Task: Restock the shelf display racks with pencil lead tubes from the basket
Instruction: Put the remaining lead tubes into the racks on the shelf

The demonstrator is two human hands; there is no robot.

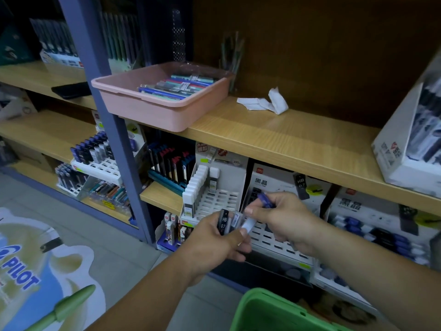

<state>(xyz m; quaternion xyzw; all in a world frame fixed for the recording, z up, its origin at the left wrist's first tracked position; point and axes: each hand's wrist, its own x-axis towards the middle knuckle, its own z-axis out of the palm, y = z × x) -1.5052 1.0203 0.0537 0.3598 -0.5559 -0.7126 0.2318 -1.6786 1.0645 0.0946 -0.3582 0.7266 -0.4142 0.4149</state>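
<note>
My left hand grips a fanned bunch of pencil lead tubes, one black and marked HB 0.7, in front of the lower shelf. My right hand pinches one blue-capped lead tube just above a white slotted display rack. A second white rack to the left holds a row of white-capped tubes. A rack at the right carries blue and dark tubes. The green basket shows its rim at the bottom edge, under my right forearm.
A pink tray of pens overhangs the wooden shelf above the racks, beside crumpled white paper. A blue steel upright divides the shelving. A boxed display stands at the right. A Pilot floor sticker lies at lower left.
</note>
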